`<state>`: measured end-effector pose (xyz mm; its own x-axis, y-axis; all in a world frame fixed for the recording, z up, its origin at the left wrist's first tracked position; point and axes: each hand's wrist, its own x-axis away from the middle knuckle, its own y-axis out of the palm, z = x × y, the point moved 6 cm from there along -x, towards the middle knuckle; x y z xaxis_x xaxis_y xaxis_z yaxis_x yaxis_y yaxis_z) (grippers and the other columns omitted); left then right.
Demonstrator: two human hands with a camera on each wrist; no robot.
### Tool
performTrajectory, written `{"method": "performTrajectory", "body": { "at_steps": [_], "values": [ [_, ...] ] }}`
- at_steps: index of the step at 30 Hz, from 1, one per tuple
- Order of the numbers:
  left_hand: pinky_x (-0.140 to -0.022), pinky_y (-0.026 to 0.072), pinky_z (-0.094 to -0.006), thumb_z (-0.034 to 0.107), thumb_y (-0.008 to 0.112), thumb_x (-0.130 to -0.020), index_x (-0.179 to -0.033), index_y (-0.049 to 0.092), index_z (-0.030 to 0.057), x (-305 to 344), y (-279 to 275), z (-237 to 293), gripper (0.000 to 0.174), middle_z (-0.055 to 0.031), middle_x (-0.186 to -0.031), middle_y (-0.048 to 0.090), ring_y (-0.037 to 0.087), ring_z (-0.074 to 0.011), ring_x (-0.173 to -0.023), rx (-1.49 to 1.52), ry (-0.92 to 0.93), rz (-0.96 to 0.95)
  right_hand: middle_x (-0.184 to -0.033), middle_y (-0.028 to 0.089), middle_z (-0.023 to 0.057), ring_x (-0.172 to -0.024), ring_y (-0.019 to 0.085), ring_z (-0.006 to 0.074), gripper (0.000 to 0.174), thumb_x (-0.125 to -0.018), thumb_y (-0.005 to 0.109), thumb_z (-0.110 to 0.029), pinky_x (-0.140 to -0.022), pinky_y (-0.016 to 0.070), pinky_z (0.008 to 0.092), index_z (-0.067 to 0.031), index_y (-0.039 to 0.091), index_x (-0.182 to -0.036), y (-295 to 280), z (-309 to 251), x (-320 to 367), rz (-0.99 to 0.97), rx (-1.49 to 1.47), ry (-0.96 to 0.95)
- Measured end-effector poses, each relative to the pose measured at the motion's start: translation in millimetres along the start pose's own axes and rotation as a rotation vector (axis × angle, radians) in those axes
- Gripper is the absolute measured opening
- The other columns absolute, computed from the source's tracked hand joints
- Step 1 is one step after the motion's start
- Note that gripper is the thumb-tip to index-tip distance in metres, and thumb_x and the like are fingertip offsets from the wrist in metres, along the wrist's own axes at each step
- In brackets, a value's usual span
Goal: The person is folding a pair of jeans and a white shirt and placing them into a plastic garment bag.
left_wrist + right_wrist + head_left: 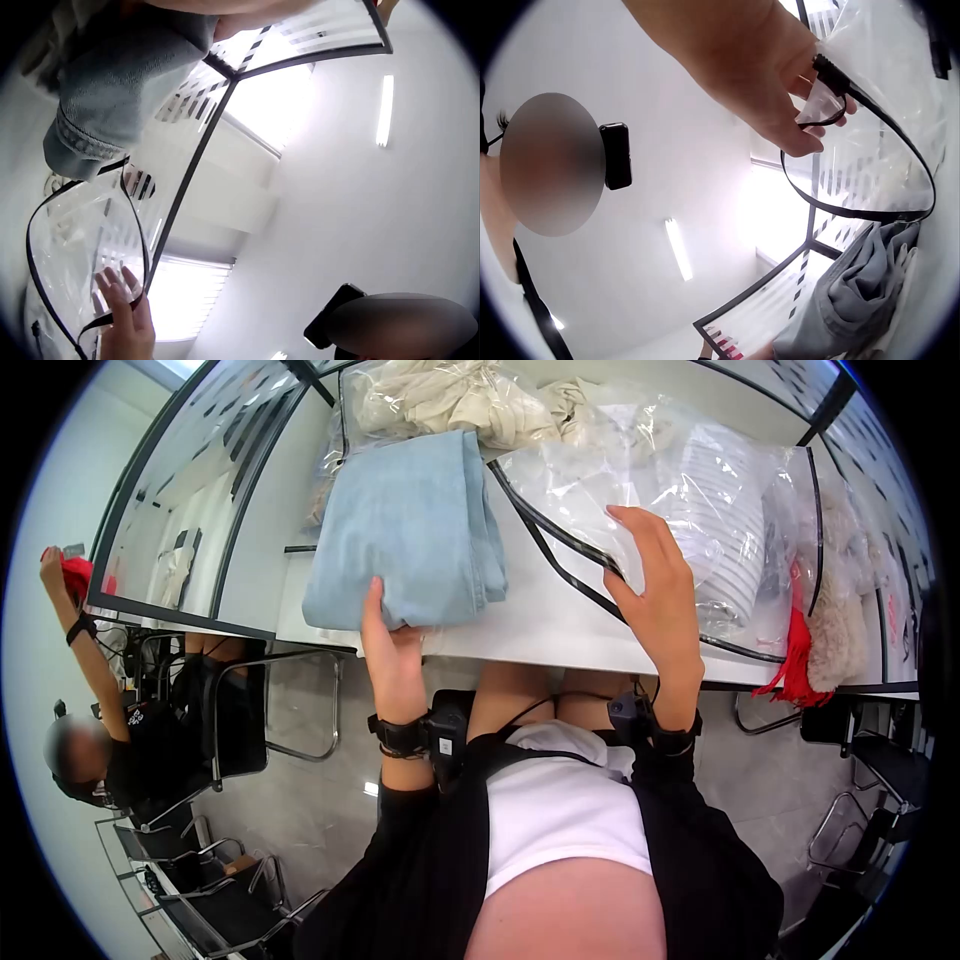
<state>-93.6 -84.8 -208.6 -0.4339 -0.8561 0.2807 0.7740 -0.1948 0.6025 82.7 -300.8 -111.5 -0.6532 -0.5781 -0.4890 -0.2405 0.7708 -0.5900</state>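
Folded light-blue denim point(405, 530) lies near the table's front edge in the head view. My left hand point(393, 660) grips its front edge, thumb on top and the other fingers hidden underneath. To the right, my right hand point(658, 585) pinches the black-edged opening of a clear zip bag point(570, 490). The bag's mouth gapes toward the denim. From the right wrist view, the bag's black zipper edge point(892, 131) forms a loop, with the thumb and fingers at its near end. The denim's folded layers point(855, 289) show below that loop.
Behind the denim is a clear bag of cream cloth point(450, 405). White ribbed or stacked material point(715, 510) shows through plastic at the right, beside a red tassel point(795, 645) and beige fluffy material point(838, 640). A black-framed partition point(180, 510) borders the left; another person sits beyond it.
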Motion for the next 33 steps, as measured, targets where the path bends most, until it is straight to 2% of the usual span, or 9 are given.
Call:
{"method": "performTrajectory", "body": {
  "at_steps": [4,11,12,16,19,21,23,26,33],
  "values": [
    [-0.082,0.0434,-0.036,0.017,0.063,-0.077,-0.111,0.05,0.0032,-10,1,16,0.039,-0.0071,-0.108,0.054,0.052,-0.0207,-0.101,0.109,0.049,0.068,-0.109,0.049,0.0128,-0.099,0.049,0.0333,0.05,-0.065,0.063,-0.003,-0.084,0.0407,0.0396,-0.0083,0.048,-0.113,2,4,0,-0.032,0.026,-0.008],
    [-0.082,0.0451,-0.0348,0.016,0.06,-0.08,-0.109,0.05,0.0017,-28,3,44,0.034,-0.0088,-0.107,0.056,0.054,-0.0212,-0.098,0.269,-0.009,0.041,-0.114,0.046,0.0138,-0.103,0.047,0.0331,0.054,-0.067,0.067,-0.009,-0.086,0.0401,0.0382,-0.0089,0.046,-0.116,9,6,9,-0.141,0.104,-0.013],
    [-0.079,0.0482,-0.0315,0.012,0.054,-0.084,-0.1,0.054,-0.0002,-26,6,47,0.02,-0.0081,-0.097,0.061,0.058,-0.0197,-0.092,0.328,-0.051,0.052,-0.115,0.046,0.0143,-0.104,0.047,0.0334,0.053,-0.067,0.067,-0.01,-0.087,0.04,0.0377,-0.0089,0.046,-0.116,10,6,10,-0.148,0.113,-0.022],
    [-0.086,0.0447,-0.0339,0.015,0.054,-0.084,-0.108,0.049,-0.0001,-34,7,54,0.028,-0.0094,-0.108,0.056,0.053,-0.021,-0.101,0.333,-0.041,0.069,-0.116,0.045,0.0148,-0.105,0.046,0.0338,0.057,-0.068,0.069,-0.017,-0.087,0.0392,0.0399,-0.0088,0.044,-0.119,16,8,13,-0.181,0.139,-0.049],
    [-0.089,0.0439,-0.0341,0.013,0.051,-0.085,-0.11,0.048,-0.0019,-68,1,70,0.029,-0.0109,-0.11,0.055,0.052,-0.0213,-0.104,0.433,-0.093,-0.119,-0.118,0.043,0.0149,-0.106,0.045,0.0341,0.064,-0.067,0.071,-0.025,-0.088,0.0384,0.0408,-0.0084,0.042,-0.121,19,9,14,-0.192,0.157,-0.042],
    [-0.093,0.0425,-0.034,0.01,0.041,-0.09,-0.113,0.045,-0.0053,-67,23,92,0.028,-0.0145,-0.118,0.05,0.048,-0.023,-0.111,0.387,-0.009,-0.137,-0.12,0.042,0.016,-0.107,0.043,0.035,0.071,-0.065,0.073,-0.031,-0.089,0.0377,0.0411,-0.0081,0.04,-0.124,20,8,14,-0.201,0.144,-0.037],
    [-0.096,0.042,-0.0377,0.007,0.04,-0.09,-0.117,0.041,-0.01,-86,39,112,0.032,-0.021,-0.123,0.041,0.037,-0.0324,-0.119,0.246,0.032,-0.354,-0.123,0.038,0.0193,-0.11,0.041,0.0369,0.081,-0.063,0.073,-0.038,-0.091,0.0366,0.0418,-0.0062,0.036,-0.127,23,5,15,-0.239,0.192,-0.072],
    [-0.098,0.0409,-0.0384,0.007,0.039,-0.091,-0.12,0.036,-0.0115,-74,71,119,0.035,-0.026,-0.127,0.033,0.029,-0.0391,-0.122,0.464,-0.237,-0.461,-0.127,0.033,0.0245,-0.115,0.036,0.0396,0.091,-0.062,0.073,-0.044,-0.094,0.0346,0.043,-0.0029,0.03,-0.131,35,-1,18,-0.235,0.311,-0.112],
    [-0.096,0.042,-0.0448,0.008,0.04,-0.089,-0.118,0.036,-0.0119,-55,92,108,0.035,-0.0264,-0.124,0.036,0.031,-0.0435,-0.119,0.287,-0.075,-0.408,-0.128,0.032,0.0281,-0.115,0.037,0.0426,0.09,-0.066,0.072,-0.04,-0.093,0.0364,0.0426,0.0053,0.027,-0.129,46,-56,-20,-0.019,0.058,-0.214]
  ]
}}
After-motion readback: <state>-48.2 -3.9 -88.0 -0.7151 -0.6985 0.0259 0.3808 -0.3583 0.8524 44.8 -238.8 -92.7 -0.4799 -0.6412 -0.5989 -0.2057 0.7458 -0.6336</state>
